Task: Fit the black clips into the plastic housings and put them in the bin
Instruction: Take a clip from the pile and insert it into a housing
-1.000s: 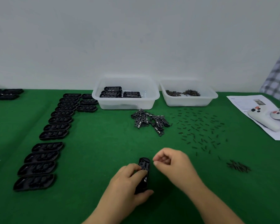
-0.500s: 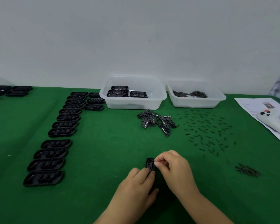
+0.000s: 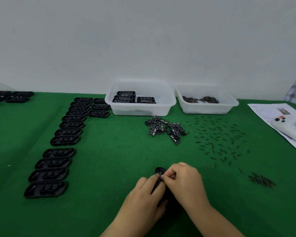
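Housing point(image 3: 159, 170) lies gripped between both hands (mostly hidden).

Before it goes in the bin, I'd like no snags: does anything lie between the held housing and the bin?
Nearly clear: the pile of clips lies just right of the straight path from the housing to the bin; lifting clears it.

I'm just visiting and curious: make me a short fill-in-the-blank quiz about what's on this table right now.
1. The table is covered with a ______ cloth.
2. The left hand and right hand work together on one black ______.
3. The finished housings lie in the ______ of the two clear bins, bin.
4. The white game controller rests on a sheet of ______.

Missing words: green; housing; left; paper
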